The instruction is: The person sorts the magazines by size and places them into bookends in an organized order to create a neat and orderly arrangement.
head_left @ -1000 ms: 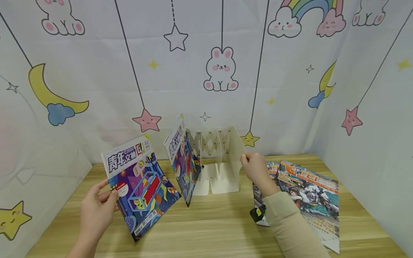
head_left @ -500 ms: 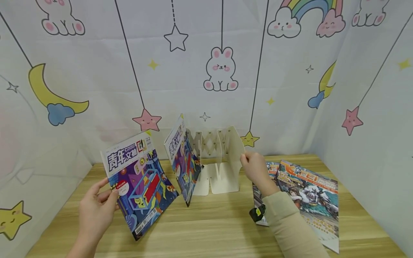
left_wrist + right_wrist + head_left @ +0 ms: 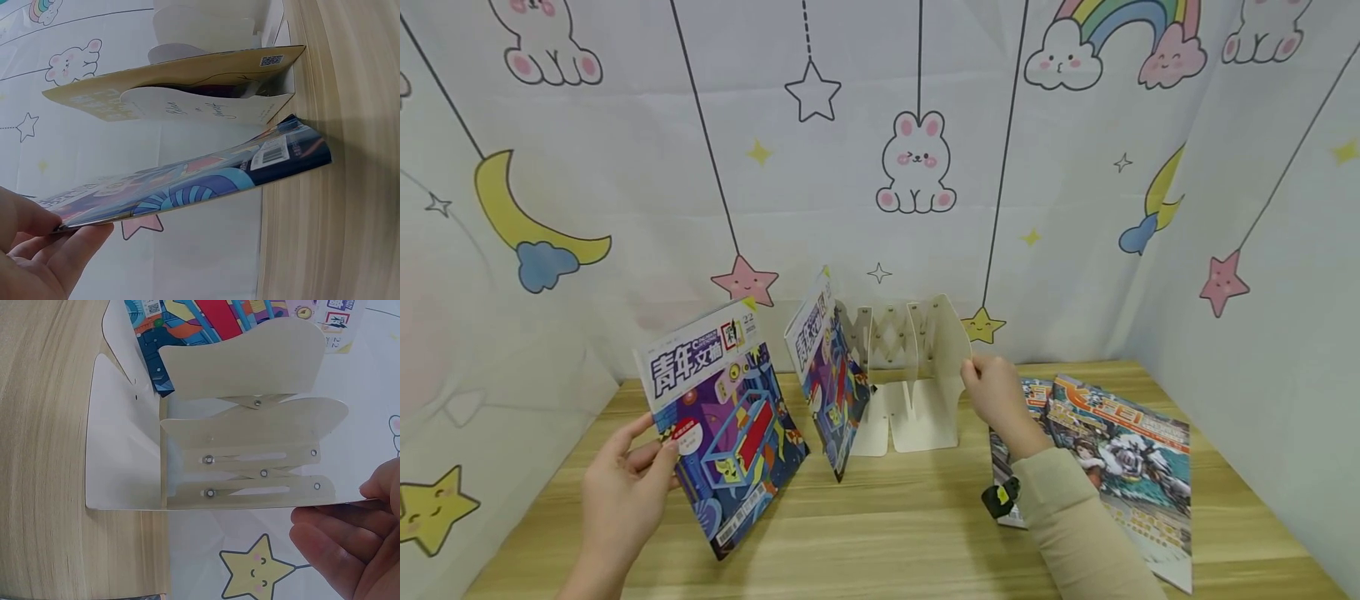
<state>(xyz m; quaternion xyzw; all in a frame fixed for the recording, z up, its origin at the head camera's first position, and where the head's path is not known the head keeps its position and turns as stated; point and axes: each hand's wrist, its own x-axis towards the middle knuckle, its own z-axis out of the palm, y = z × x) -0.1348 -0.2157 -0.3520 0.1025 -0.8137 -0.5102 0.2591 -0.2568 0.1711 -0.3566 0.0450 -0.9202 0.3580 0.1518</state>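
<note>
Table (image 3: 865, 525): pale wood grain, backed by a white cloth backdrop (image 3: 820, 192) printed with rabbits, stars, moons and a rainbow; cloth at both sides too. Rack (image 3: 953, 358): off-white, lattice-backed, standing at the table's rear. Right hand (image 3: 1000, 398), beige sleeve (image 3: 1086, 533): pinching the rack's right end panel. Left hand (image 3: 631, 487): pinching a magazine (image 3: 730, 442) by its left edge — tilted, left of the rack. Matching magazine (image 3: 831, 379): upright in the rack's left end. Two further magazines (image 3: 1131, 467): overlapping on the table, right side.
</note>
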